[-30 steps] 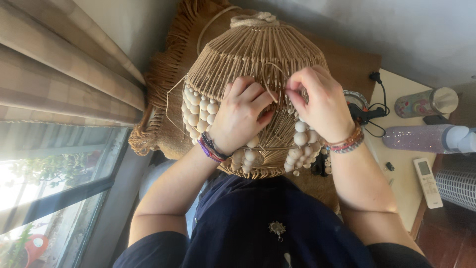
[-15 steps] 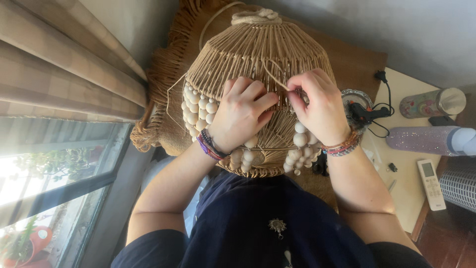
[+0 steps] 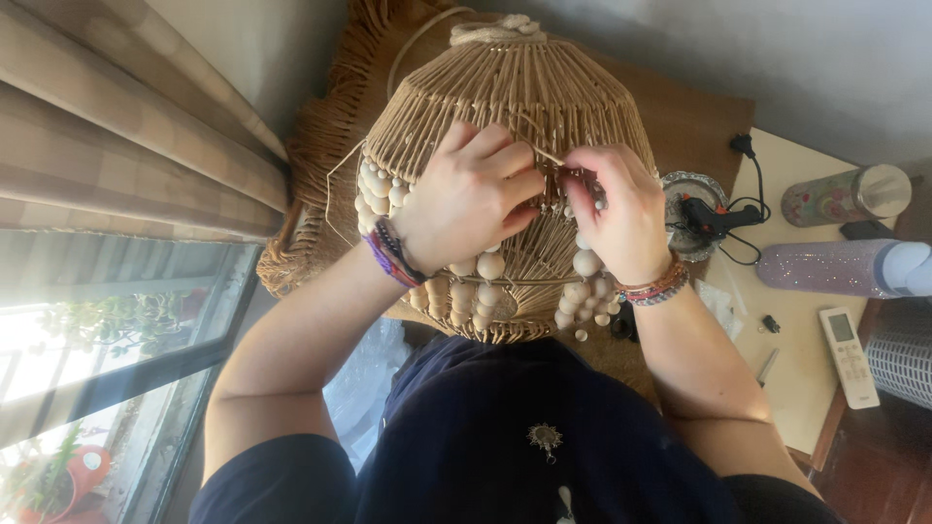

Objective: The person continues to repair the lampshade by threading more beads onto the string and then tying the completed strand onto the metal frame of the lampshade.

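Observation:
A dome-shaped woven jute lampshade (image 3: 515, 87) rests against my lap, hung with strings of pale wooden beads (image 3: 379, 194) around its lower part. My left hand (image 3: 471, 199) lies flat on the shade's front, fingers curled onto the weave. My right hand (image 3: 616, 209) pinches a thin jute strand at the weave, right beside the left fingertips. Both wrists wear beaded bracelets.
A brown fringed mat (image 3: 320, 146) lies under the shade. To the right a pale table (image 3: 806, 330) carries a black glue gun (image 3: 714, 218) on a round dish, two tumblers (image 3: 845, 194), and a white remote (image 3: 848, 354). Curtains (image 3: 116, 136) and a window are at left.
Both hands have stayed on the shade's front; the right fingers have worked slightly along the strand. The view has shifted a little.

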